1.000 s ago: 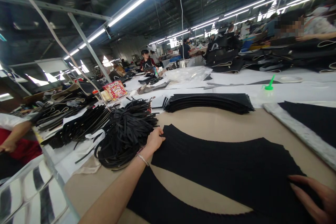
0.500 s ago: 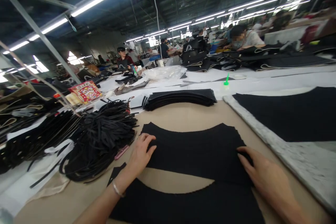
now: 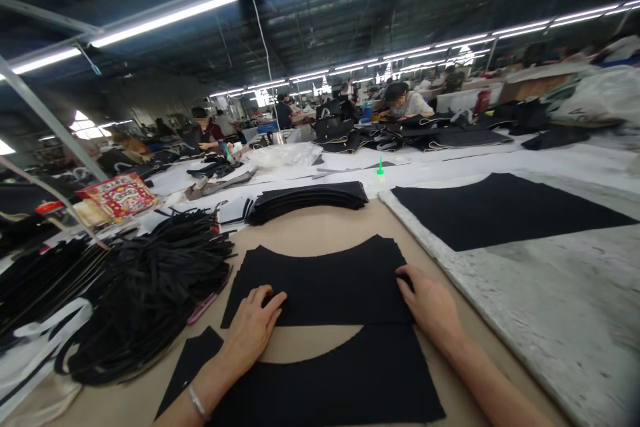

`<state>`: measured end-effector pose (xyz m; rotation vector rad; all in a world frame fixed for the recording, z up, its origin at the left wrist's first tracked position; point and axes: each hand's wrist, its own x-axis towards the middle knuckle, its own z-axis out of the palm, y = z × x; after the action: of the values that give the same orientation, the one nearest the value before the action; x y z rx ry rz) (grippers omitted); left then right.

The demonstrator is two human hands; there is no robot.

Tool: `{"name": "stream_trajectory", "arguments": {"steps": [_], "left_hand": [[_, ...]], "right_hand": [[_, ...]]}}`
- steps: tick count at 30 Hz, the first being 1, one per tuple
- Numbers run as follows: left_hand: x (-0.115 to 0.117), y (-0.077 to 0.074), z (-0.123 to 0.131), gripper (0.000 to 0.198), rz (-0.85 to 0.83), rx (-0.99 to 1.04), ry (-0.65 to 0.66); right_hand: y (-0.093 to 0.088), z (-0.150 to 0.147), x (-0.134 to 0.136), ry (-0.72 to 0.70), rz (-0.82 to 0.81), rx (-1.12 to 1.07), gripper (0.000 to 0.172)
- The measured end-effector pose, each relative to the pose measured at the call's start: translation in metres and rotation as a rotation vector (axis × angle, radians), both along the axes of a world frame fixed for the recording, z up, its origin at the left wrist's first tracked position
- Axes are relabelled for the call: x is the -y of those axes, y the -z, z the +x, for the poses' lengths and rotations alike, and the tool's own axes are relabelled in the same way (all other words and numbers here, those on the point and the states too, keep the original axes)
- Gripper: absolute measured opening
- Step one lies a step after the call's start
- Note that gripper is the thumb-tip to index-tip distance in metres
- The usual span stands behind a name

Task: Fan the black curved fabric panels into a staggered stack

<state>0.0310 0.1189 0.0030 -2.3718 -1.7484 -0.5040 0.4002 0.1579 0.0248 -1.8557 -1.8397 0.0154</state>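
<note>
A fanned pile of curved black fabric pieces [image 3: 325,283] lies on the brown card-covered table [image 3: 320,220] in front of me. My left hand [image 3: 253,330] rests flat on its near left edge, fingers stretched out. At the pile's right edge my right hand [image 3: 430,303] presses down, fingers curled over the fabric rim. A second curved black pile [image 3: 320,380] overlaps it nearer to me, under my forearms.
A heap of black straps [image 3: 145,287] sits at left. A stack of black curved pieces [image 3: 307,197] lies further back, near a green-capped bottle [image 3: 380,167]. A grey stone slab [image 3: 540,293] with a black fabric sheet [image 3: 500,207] is at right. People work at far tables.
The view has swung right and pulled back. Both hands have drawn inward along the black pile, and the left hand has slid from the far left corner to the near left edge.
</note>
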Motion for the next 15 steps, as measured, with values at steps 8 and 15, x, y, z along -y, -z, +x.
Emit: {"name": "stream_trajectory", "arguments": {"steps": [8,15], "left_hand": [[-0.002,0.018,-0.001,0.038,0.081,-0.069,-0.037],[-0.013,0.043,-0.017,0.04,0.138,-0.065,-0.031]], "right_hand": [[0.004,0.004,-0.003,0.005,-0.024,-0.048,0.026],[0.016,0.006,-0.007,0.049,-0.009,-0.084,0.032]]}}
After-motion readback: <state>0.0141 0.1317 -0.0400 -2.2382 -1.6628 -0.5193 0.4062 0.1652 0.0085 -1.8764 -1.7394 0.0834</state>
